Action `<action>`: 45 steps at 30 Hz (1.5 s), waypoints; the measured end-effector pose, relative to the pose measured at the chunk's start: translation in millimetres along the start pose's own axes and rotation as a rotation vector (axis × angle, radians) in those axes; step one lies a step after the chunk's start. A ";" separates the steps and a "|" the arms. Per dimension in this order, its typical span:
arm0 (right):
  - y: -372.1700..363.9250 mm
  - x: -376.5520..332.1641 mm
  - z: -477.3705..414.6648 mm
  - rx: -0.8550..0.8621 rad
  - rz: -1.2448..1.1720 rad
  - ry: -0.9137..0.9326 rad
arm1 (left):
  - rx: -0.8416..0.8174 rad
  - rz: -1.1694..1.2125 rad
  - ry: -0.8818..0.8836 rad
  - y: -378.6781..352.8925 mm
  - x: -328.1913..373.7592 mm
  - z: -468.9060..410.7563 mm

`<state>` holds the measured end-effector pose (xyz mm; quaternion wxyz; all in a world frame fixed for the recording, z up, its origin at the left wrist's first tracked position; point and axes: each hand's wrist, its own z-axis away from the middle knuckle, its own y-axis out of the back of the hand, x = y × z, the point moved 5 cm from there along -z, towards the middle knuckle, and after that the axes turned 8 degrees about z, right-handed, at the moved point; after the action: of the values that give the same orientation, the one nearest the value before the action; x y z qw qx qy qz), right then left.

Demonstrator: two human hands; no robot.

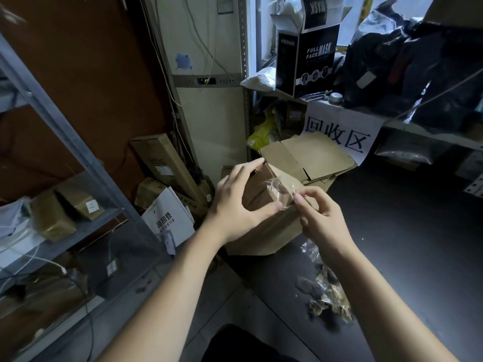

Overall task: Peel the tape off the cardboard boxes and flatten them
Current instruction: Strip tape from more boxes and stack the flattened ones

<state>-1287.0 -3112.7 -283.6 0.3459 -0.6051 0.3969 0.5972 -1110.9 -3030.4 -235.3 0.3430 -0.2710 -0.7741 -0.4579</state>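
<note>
Your left hand [235, 205] spans the small brown cardboard box [264, 231] at the dark table's [392, 231] edge, gripping it between thumb and spread fingers. Your right hand [321, 215] pinches a crumpled strip of clear tape [279, 192] lifted off the box's top; pull low and slow, bracing close to the peel line so it comes away whole. Behind the box, a white paper sign [339, 137] reads "回收区"; above that, a black carton [316, 61] reads "FULL FACE MASK".

Black box [313, 61] reads "FULL FACE MASK"; paper sign [339, 134] "回收区".
</note>
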 end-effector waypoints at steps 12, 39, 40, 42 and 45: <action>-9.5 32.6 11.3 0.096 -0.295 -0.169 | -0.093 -0.275 0.023 -24.7 -36.0 6.3; 69.1 34.0 33.9 0.238 0.289 0.046 | -0.208 -0.304 -0.013 -89.5 -27.5 -4.8; 69.4 35.3 32.7 0.231 0.323 0.059 | -0.204 -0.296 -0.018 -89.2 -27.2 -5.1; 68.1 34.6 28.7 0.238 0.380 0.108 | -0.202 -0.288 -0.025 -88.9 -27.1 -5.7; 66.3 30.6 23.3 0.274 0.459 0.193 | -0.212 -0.286 -0.020 -88.4 -28.9 -6.7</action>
<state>-1357.6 -3123.4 -311.5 0.2407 -0.5011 0.6317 0.5402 -1156.0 -3077.8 -301.7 0.2362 -0.1972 -0.7556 -0.5783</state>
